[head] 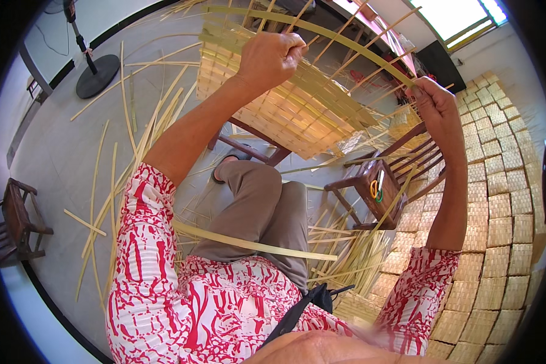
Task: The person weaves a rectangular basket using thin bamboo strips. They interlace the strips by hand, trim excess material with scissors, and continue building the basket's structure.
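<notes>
Before me a half-woven bamboo basket of pale and greenish strips rests on a dark wooden stool. Thin bamboo stakes stick up from its far side. My right hand pinches the end of a long green bamboo strip, which arches across the stakes towards the upper left. Above the basket's weave, my left hand is curled into a fist, with a stake tip showing at its fingertips. The fist hides what lies inside it. Another flat strip lies across my lap.
Scissors with orange and green handles lie on a small wooden chair at the right. Loose bamboo strips litter the floor. Stacked woven pieces line the right side. A fan base stands upper left, another chair far left.
</notes>
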Tool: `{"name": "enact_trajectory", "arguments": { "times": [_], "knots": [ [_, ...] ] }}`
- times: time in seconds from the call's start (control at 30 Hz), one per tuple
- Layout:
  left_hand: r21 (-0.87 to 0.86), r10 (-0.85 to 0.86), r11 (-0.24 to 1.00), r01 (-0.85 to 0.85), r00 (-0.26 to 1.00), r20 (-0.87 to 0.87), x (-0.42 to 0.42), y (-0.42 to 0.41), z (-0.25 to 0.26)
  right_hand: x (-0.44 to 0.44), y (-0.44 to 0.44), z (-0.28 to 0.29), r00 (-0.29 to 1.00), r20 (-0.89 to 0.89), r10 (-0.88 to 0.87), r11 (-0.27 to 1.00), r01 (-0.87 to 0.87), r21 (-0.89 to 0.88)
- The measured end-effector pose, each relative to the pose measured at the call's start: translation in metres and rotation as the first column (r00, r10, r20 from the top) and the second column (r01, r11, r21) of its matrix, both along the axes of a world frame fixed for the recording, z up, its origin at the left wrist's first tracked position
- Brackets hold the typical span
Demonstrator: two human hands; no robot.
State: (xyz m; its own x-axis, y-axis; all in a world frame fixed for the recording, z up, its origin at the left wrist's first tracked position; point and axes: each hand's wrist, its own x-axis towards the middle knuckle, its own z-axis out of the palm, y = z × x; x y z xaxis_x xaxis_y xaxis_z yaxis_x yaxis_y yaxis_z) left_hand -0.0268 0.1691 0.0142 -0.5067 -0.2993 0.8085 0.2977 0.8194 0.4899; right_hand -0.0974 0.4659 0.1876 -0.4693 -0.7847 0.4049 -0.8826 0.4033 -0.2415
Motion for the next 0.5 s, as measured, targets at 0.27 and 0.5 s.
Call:
{"name": "enact_trajectory", "arguments": {
  "times": [0.27,0.5],
  "knots": [
    [-0.011,0.148,0.989,-0.148,0.987,0.055,-0.001,0.003,-0.001,0.009,0.003,-0.047,0.970,-0.093,-0.224,0.949,0.239,0.207],
    [-0.190,0.046,0.977,-0.097,0.966,-0.255,0.013,-0.008,-0.009,0.005,0.014,-0.079,0.949,-0.084,-0.305,0.929,0.315,0.194]
  ]
}}
